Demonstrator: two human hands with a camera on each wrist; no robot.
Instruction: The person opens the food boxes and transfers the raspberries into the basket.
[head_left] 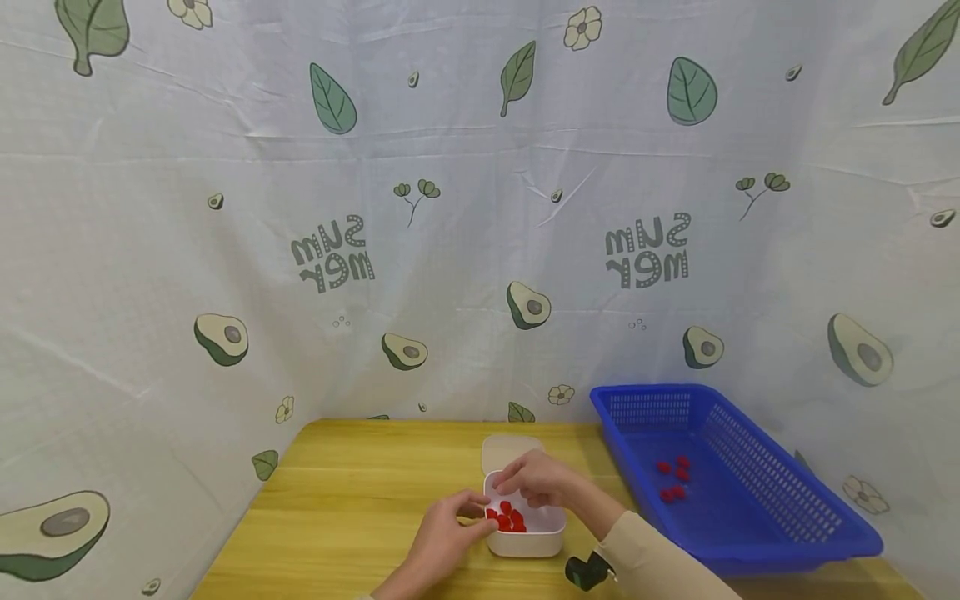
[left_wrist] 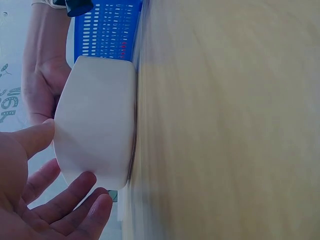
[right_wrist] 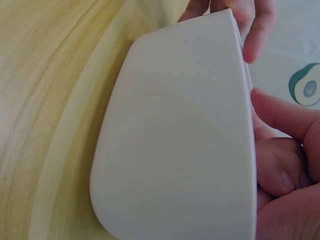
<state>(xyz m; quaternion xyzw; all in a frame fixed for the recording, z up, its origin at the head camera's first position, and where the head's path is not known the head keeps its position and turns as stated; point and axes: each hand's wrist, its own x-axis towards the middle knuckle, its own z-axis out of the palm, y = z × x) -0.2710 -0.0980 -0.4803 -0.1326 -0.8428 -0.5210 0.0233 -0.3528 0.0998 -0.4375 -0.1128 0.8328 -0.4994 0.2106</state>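
A white box [head_left: 527, 546] with rounded corners stands upright on the table, its top uncovered. Several small red pieces [head_left: 506, 518] lie inside it toward the front left. My left hand [head_left: 447, 529] holds the box's left front corner, thumb at the rim and fingers along the outer wall. In the left wrist view the same box [left_wrist: 97, 122] shows its pale outer side. My right hand [head_left: 542, 478] reaches over the box, fingers bent down into its back left part. Beyond the box wall [right_wrist: 172, 130], the right fingertips are partly hidden; whether they pinch something cannot be seen.
A beige flat lid-like piece [head_left: 510, 450] lies behind the box. To the right stands a large blue perforated basket [head_left: 757, 533] with several red pieces [head_left: 681, 475] in it. A patterned white curtain [head_left: 465, 250] closes off the wooden table's [head_left: 337, 500] back and sides.
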